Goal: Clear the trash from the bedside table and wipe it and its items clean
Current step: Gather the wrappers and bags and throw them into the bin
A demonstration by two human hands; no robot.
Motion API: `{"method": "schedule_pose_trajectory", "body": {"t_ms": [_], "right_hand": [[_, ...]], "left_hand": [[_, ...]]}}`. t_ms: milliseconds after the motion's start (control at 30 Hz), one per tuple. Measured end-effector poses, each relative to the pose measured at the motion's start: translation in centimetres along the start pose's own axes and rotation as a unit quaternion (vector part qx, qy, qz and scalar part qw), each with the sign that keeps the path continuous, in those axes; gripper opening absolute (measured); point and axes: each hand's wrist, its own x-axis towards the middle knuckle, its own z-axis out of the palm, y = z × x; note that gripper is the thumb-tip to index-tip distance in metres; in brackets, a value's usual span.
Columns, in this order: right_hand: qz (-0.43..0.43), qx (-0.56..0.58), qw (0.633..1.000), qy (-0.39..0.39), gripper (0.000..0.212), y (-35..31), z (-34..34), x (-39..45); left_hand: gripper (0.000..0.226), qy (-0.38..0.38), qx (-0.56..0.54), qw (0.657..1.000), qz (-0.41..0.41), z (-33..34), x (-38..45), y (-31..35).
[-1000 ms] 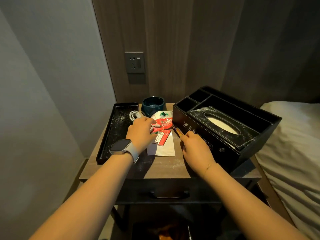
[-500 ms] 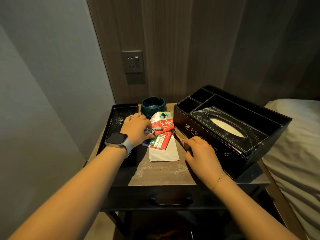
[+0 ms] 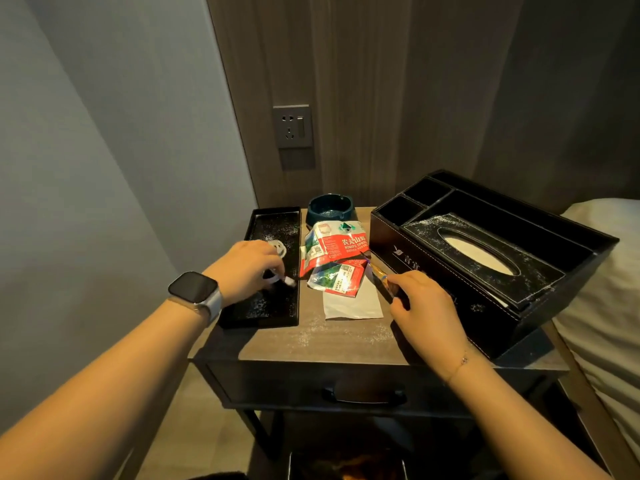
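The left hand pinches a white cable end over the tray, the right hand pinches a thin wrapper; between both grips, labels and dust remain on the worktop, so clearing has barely begun.

white cable partly hidden under the left hand, bin below cut off by the bottom edge
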Motion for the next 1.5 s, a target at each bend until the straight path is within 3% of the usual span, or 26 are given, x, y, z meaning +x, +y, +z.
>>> {"method": "schedule_pose_trajectory", "body": {"t_ms": [67,200,400,500,633,767,933,1000,1067,1233,1500], "right_hand": [[0.001,0.005,1.000,0.009,0.035,0.1,0.0,-0.1],[0.007,0.013,1.000,0.027,0.037,0.6,0.2,-0.3],[0.029,0.055,0.998,0.028,0.035,0.7,0.2,-0.4],[0.021,0.063,0.997,0.035,0.035,0.9,0.1,-0.5],[0.014,0.082,0.996,0.039,0.035,1.2,0.1,-0.6],[0.015,0.113,0.993,0.045,0.034,1.3,-0.2,-0.7],[0.038,0.177,0.982,0.052,0.032,0.9,-1.1,-1.8],[0.050,0.198,0.978,0.054,0.032,0.7,-1.5,-2.7],[0.058,0.208,0.975,0.056,0.032,0.4,-1.8,-3.7],[0.067,0.235,0.969,0.038,0.033,-0.7,-2.8,-7.5],[0.113,0.277,0.953,-0.039,0.033,-1.1,-1.6,-18.5]], "left_hand": [[0.033,0.000,-0.009,1.000,-0.023,0.0,0.0,0.1],[0.037,0.077,-0.108,0.990,-0.038,-1.1,2.3,2.1],[0.082,-0.042,-0.113,0.990,-0.075,1.4,9.2,5.1],[0.070,-0.035,-0.101,0.992,-0.071,2.4,10.6,5.1],[0.031,0.067,-0.129,0.987,-0.073,2.8,10.1,5.1],[0.032,0.155,-0.295,0.932,-0.142,1.1,8.7,5.4],[0.051,0.181,-0.452,0.851,-0.195,-2.6,5.1,7.1],[0.038,0.198,-0.483,0.828,-0.204,-3.1,3.3,7.8],[0.022,0.212,-0.487,0.820,-0.213,-3.0,1.5,8.2],[0.027,0.234,-0.525,0.793,-0.203,-3.2,-4.4,10.8],[0.024,0.154,-0.583,0.759,-0.246,3.0,-16.1,17.5]]}}
